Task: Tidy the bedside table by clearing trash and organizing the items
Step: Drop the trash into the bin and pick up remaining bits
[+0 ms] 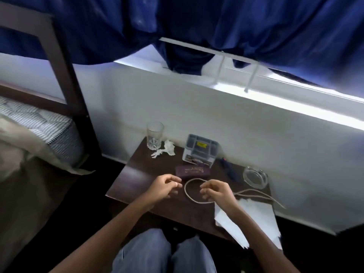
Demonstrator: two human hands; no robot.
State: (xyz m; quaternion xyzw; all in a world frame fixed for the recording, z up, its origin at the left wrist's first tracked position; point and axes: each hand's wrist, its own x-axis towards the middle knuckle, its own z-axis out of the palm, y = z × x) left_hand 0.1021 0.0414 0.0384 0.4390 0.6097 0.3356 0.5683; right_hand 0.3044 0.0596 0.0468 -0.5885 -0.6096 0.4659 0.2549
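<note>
So, hands: left hand (164, 189) loosely curled, empty, just beside the cord's loop; right hand (217, 192) curled over the cord (188, 195), grip impossible to tell.
Cord: thin, pale, limp; looped at the table (137, 180) front, tail trailing right.
Done: little, I judge; nothing looks sorted.
Left: crumpled tissue (167, 149) and torn paper (248, 217) to bin; cord to coil.
Materials: dark glossy table; clear cut glass (155, 137); clear round ashtray (255, 177); grey compartmented organizer (200, 149); oblong purple case (193, 171).
</note>
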